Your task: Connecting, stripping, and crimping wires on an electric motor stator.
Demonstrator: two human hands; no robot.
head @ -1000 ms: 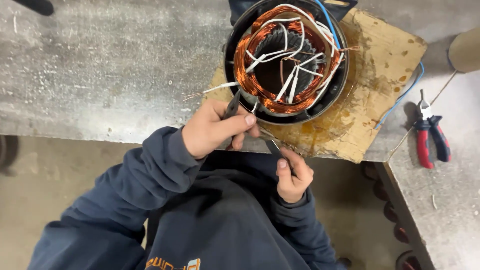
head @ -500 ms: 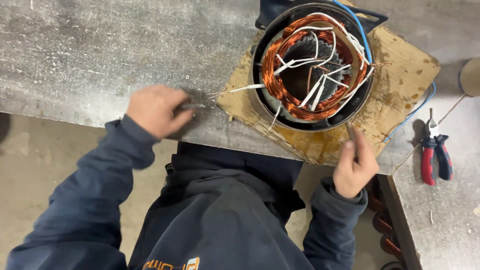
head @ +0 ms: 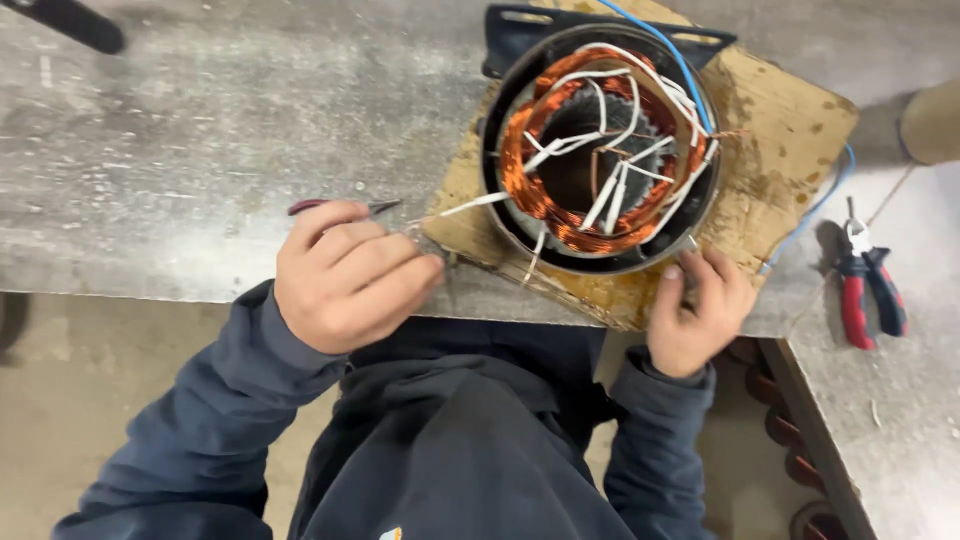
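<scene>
head cam | steep downward look | close over workbench point(head: 200, 150) edge

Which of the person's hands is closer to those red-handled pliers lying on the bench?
The right hand. It rests at the motor stator's near edge, left of the pliers; the left hand is far across the bench.

Even, soft daylight; slight motion blur throughout.
</scene>
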